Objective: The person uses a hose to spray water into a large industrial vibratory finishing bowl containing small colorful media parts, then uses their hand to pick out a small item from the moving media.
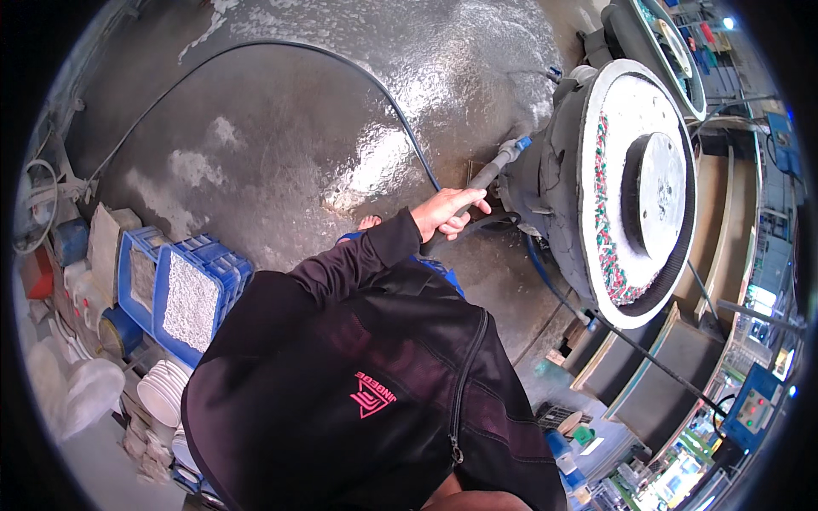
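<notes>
Held a dark grey tube [486,176] to the left of a round grey machine [588,192].

Closed the left hand [444,214] firmly around the tube, with the blue-tipped end [515,148] near the machine's side; could not tell contact. Could not tell the right hand's state. Saw red, green and white pieces [606,234] inside the machine, a black hose [373,79] curving across the wet floor [256,128], and white granules [189,300] in a blue crate [232,277].

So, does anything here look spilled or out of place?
Yes: the floor shines as if wet, with whitish patches that could be spilled residue. A dark hose also loops loosely across it, perhaps a trip hazard. The left hand, gripping a grey pipe, looks ordinary.
</notes>
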Demonstrator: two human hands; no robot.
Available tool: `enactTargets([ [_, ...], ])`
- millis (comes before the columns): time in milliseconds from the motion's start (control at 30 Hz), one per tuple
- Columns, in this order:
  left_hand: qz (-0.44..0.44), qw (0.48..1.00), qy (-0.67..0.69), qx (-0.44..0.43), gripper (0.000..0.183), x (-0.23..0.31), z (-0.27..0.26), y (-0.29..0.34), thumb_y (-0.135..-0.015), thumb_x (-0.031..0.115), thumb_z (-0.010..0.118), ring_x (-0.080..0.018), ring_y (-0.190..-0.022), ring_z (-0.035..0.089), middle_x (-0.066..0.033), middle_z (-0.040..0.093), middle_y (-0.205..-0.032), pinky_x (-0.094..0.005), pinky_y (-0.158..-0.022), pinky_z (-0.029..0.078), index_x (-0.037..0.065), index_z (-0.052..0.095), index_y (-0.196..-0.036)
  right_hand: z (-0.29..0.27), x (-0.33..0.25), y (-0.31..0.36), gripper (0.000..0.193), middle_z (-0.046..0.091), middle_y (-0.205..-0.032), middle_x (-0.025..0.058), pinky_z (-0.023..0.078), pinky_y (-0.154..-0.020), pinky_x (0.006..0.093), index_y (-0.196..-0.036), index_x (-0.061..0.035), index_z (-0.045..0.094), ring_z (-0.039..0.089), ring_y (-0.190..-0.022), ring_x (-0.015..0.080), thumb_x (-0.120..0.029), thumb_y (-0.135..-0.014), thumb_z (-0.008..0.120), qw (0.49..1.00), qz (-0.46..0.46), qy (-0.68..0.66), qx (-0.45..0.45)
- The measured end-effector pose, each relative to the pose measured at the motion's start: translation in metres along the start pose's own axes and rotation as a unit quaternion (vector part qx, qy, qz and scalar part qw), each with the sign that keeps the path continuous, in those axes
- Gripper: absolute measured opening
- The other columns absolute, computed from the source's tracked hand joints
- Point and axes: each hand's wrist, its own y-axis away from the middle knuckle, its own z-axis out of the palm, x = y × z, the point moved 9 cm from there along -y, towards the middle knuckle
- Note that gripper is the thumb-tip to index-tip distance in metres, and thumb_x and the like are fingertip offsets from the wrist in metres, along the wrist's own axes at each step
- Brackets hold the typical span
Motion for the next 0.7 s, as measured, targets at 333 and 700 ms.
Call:
enactTargets([
  [333, 0.026, 0.999, 0.041, 0.004, 0.035, -0.006, -0.028, -0.006, -0.083, 0.039, 0.051, -0.0034, -0.032, 0.023, 0.0071, 0.025, -0.043, -0.0218, -0.036, 0.023, 0.006, 0.055, -0.095, -0.042, -0.039, 0.000, 0.027, 0.062, -0.089, 0.0104, 0.048, -0.067, 0.0296, -0.107, 0.0005, 0.053, 0.059, -0.075, 0.0178, -0.010, -0.082, 0.052, 0.994, 0.090, 0.001, 0.059],
  [700, 0.070, 0.994, 0.082, 0.020, 0.025, 0.010, -0.053, 0.008, -0.084, 0.033, 0.051, -0.0024, -0.032, 0.024, 0.0081, 0.026, -0.043, -0.0214, -0.037, 0.025, 0.009, 0.053, -0.092, 0.027, -0.093, 0.001, 0.029, 0.061, -0.090, 0.0114, 0.049, -0.058, 0.0316, -0.114, -0.0055, 0.050, 0.059, -0.069, 0.0184, -0.011, -0.086, 0.043, 0.996, 0.085, 0.023, -0.002],
])
